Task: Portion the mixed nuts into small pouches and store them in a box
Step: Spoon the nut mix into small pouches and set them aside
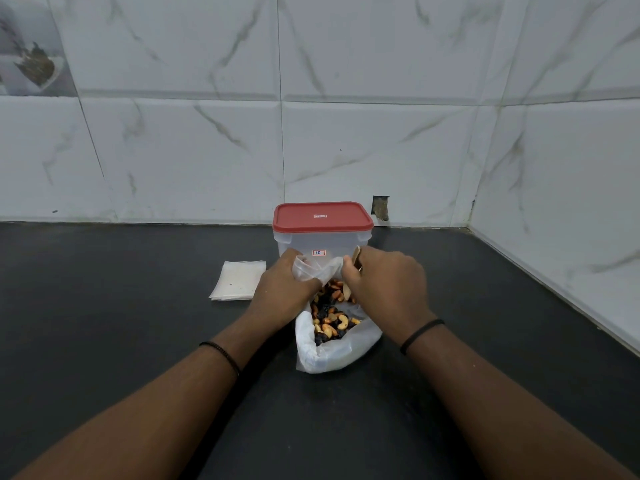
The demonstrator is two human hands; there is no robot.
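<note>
the left hand (285, 284) gripped a small clear plastic pouch (317, 268) by its mouth, while the right hand (384, 282) clenched a pale wooden spoon (347, 292) dipped into the mixed nuts (330, 318) — these sat in an open white plastic bag (332, 351) on the black countertop (104, 306). just behind stood a clear box with a red lid (322, 218) — a stack of flat white pouches (239, 280) lay left.
</note>
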